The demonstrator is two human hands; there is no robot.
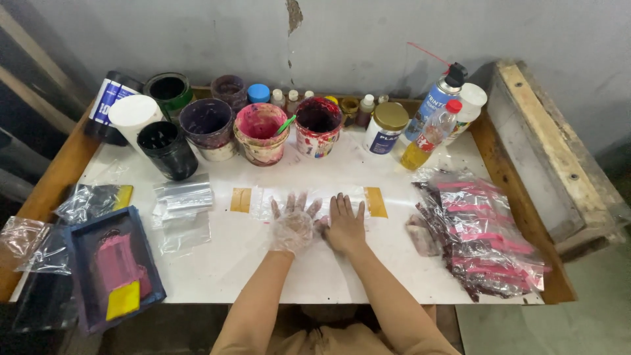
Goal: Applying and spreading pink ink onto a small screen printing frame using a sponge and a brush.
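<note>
My left hand (292,223) wears a thin clear plastic glove and lies flat, fingers spread, on a clear plastic sheet (309,197) at the middle of the white tabletop (263,263). My bare right hand (344,225) lies flat beside it on the same sheet, thumbs nearly touching. Brown tape strips hold the sheet down at its left end (240,200) and right end (376,202). Neither hand grips anything.
Several paint pots (261,133) and small bottles line the back edge, with a spray can (434,102) and a bottle of yellow liquid (427,137) at right. Bagged pink items (483,236) pile at right. A blue tray with pink paint (115,266) and clear bags (183,200) lie left.
</note>
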